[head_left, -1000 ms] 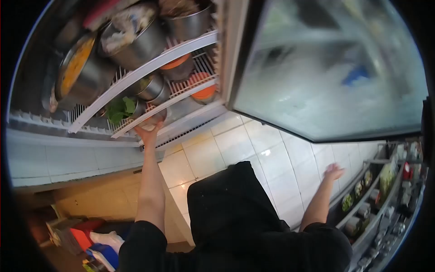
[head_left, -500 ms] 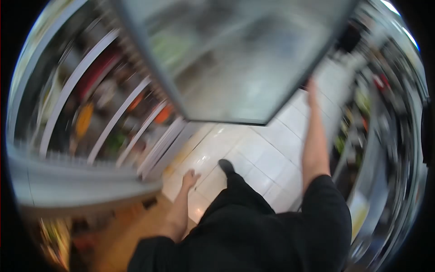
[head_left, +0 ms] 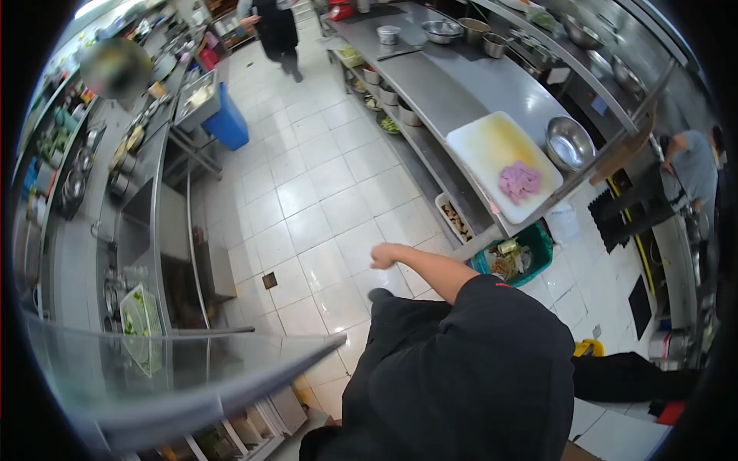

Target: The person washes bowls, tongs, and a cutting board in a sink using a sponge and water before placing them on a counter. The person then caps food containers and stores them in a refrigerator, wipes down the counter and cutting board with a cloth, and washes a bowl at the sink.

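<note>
My right hand (head_left: 387, 256) hangs over the white tiled floor, fingers curled together, with nothing visible in it. My left hand is out of view; the dark sleeve at the bottom hides that side. A glass door (head_left: 192, 376) with a grey frame stands at the lower left, and shelves with food show beneath it. On the steel table, a white cutting board (head_left: 478, 146) holds pink sliced meat (head_left: 520, 181), beside a steel bowl (head_left: 570, 143).
A green bin (head_left: 540, 253) with scraps stands by the table's near end. Left are a steel counter (head_left: 146, 177), a blue bin (head_left: 229, 119) and a basket of greens (head_left: 141, 323). One person (head_left: 275, 31) stands far ahead, another (head_left: 692, 165) at right.
The view has turned from the shelves and glass door toward the kitchen aisle. The door now lies lower left. My right hand has left its edge, and my left hand has gone out of view.
</note>
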The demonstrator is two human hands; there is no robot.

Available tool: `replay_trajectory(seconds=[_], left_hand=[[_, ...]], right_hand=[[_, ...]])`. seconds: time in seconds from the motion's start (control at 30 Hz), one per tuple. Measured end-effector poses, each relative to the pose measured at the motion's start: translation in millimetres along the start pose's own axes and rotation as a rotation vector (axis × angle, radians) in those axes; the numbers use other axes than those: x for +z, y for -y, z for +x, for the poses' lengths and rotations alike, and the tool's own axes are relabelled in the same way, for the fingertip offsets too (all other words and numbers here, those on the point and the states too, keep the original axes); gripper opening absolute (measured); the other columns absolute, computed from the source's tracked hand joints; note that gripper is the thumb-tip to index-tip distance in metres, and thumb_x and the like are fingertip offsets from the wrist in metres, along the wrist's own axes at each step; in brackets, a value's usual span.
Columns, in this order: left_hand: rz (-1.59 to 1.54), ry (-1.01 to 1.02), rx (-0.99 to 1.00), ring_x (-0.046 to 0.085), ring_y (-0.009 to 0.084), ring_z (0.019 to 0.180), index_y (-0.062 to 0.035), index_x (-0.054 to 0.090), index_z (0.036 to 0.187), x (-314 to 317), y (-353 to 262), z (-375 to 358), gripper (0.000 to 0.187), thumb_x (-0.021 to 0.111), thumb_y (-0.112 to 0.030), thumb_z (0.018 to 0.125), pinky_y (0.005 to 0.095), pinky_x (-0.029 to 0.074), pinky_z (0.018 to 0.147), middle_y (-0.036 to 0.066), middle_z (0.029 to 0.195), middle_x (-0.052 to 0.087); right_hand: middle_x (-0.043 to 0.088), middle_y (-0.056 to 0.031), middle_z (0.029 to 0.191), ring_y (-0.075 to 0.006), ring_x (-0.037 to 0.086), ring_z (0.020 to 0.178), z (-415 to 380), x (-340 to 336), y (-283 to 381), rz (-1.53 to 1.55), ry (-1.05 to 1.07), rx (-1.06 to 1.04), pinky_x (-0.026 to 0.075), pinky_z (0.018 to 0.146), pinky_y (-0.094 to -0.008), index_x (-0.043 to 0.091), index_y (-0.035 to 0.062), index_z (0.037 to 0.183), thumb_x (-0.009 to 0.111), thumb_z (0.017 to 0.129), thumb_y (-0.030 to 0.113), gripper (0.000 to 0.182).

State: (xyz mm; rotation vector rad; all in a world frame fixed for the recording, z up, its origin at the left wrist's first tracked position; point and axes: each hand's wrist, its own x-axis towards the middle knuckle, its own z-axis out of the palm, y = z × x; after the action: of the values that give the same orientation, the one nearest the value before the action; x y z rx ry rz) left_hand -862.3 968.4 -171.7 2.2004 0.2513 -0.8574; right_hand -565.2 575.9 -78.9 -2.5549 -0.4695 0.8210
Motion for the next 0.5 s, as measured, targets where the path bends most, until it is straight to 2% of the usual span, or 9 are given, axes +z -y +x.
replay_trajectory(seconds=[0.03,0.1,0.17,0.23,0.3,0.37,0.4,0.47,0.5], left_hand=[[0.009,0.021,-0.014,0.067,0.0344,0.095,0.0033,0.067,0.11,-0.7,-8.0,8.2,0.047,0.064,-0.04,0.092,0.047,0.051,0.085,0.021,0.104,0.071],[0.021,0.055,-0.04,0.067,0.0353,0.096,0.003,0.067,0.109,-2.8,-27.0,23.9,0.046,0.062,-0.04,0.093,0.0478,0.051,0.085,0.021,0.104,0.071],[0.03,0.073,-0.062,0.066,0.0361,0.096,0.0028,0.067,0.108,-4.0,-50.9,42.8,0.046,0.061,-0.04,0.094,0.0487,0.05,0.086,0.021,0.104,0.071],[0.048,0.092,-0.078,0.066,0.0369,0.096,0.0025,0.068,0.106,-3.2,-75.0,63.0,0.046,0.059,-0.041,0.094,0.0496,0.05,0.086,0.022,0.104,0.071],[0.079,0.11,-0.079,0.066,0.0377,0.097,0.0023,0.068,0.105,-1.1,-97.4,88.1,0.045,0.057,-0.041,0.095,0.0504,0.049,0.087,0.022,0.105,0.071],[0.131,0.133,-0.077,0.065,0.0385,0.097,0.002,0.068,0.103,-2.3,-114.9,113.1,0.045,0.056,-0.041,0.096,0.0513,0.049,0.087,0.022,0.105,0.07],[0.167,0.143,-0.071,0.065,0.039,0.098,0.0019,0.069,0.103,-3.6,-122.7,126.1,0.045,0.055,-0.041,0.096,0.0517,0.049,0.088,0.022,0.105,0.07],[0.248,0.154,-0.051,0.065,0.0398,0.098,0.0017,0.069,0.101,-12.1,-136.1,155.2,0.046,0.053,-0.041,0.097,0.0526,0.048,0.088,0.022,0.105,0.07],[0.314,0.137,-0.015,0.065,0.0402,0.098,0.0016,0.069,0.1,-23.4,-142.0,177.0,0.046,0.053,-0.041,0.097,0.053,0.048,0.088,0.022,0.105,0.07]], right_hand=[[0.069,-0.0237,0.106,-0.0395,0.065,0.1,-35.7,5.4,-12.3,0.057,0.001,0.096,0.051,0.084,-0.0524,0.071,0.0014,0.103,0.062,0.09,0.038,0.04],[0.064,-0.0221,0.114,-0.0395,0.06,0.109,-93.4,10.8,-34.4,0.079,-0.345,0.253,0.046,0.092,-0.0524,0.065,0.0037,0.113,0.064,0.088,0.03,0.037],[0.06,-0.021,0.111,-0.0402,0.059,0.104,-132.5,-14.3,-66.7,0.076,-0.74,0.276,0.047,0.089,-0.0529,0.063,0.005,0.109,0.061,0.088,0.023,0.028],[0.058,-0.0208,0.113,-0.0379,0.056,0.106,-190.9,-82.4,-81.1,-0.079,-1.133,0.413,0.044,0.088,-0.0543,0.061,0.0044,0.115,0.061,0.087,0.023,0.033],[0.055,-0.022,0.118,-0.0389,0.053,0.111,-220.6,-113.5,-149.1,-0.119,-1.382,0.611,0.042,0.09,-0.0549,0.055,0.0022,0.127,0.061,0.088,0.025,0.046],[0.052,-0.0241,0.122,-0.0411,0.048,0.116,-266.6,-165.1,-159.6,-0.065,-1.203,1.229,0.04,0.093,-0.0555,0.047,-0.0004,0.136,0.061,0.088,0.027,0.056],[0.052,-0.0241,0.122,-0.0411,0.048,0.116,-274.0,-166.9,-176.2,-0.062,-1.201,1.246,0.04,0.093,-0.0555,0.047,-0.0004,0.136,0.061,0.088,0.027,0.056],[0.05,-0.0274,0.126,-0.0441,0.047,0.119,-283.2,-170.4,-203.7,0.166,-1.23,1.52,0.04,0.096,-0.0555,0.05,0.0016,0.131,0.061,0.09,0.032,0.052],[0.05,-0.0274,0.126,-0.0441,0.047,0.119,-275.0,-165.4,-210.9,0.165,-1.226,1.524,0.04,0.096,-0.0555,0.05,0.0016,0.131,0.061,0.09,0.032,0.052]])
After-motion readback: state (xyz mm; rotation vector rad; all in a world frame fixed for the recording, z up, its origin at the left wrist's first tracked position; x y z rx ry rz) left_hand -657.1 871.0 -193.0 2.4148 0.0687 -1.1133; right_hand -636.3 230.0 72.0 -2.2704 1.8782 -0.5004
